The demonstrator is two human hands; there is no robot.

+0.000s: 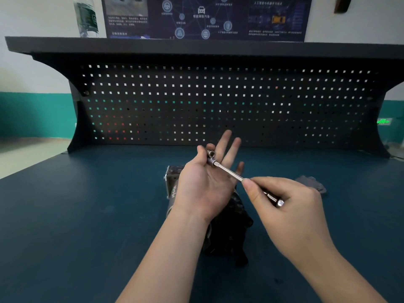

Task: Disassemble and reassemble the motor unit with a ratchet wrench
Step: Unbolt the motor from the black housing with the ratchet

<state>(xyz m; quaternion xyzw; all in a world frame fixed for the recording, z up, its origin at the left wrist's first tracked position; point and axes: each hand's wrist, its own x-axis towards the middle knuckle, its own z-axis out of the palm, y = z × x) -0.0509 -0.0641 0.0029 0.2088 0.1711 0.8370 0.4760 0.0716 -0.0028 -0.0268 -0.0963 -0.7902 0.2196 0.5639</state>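
Observation:
My right hand (282, 200) grips the handle of a slim metal ratchet wrench (229, 171), thumb laid along the shaft. The wrench head with its socket (211, 154) rests across my left hand (205, 184), which is held palm up; its thumb and index finger pinch the socket end while the other fingers stretch out. Below both hands the motor unit (231, 226) lies on the blue-green bench top (87, 215), a grey metal housing at its far end and a black body nearer me. My forearms hide much of it.
A flat grey metal part (312, 182) lies on the bench to the right of my hands. A dark pegboard (196, 101) with a shelf on top closes the back of the bench. A plastic bottle (86, 17) stands on that shelf at the left.

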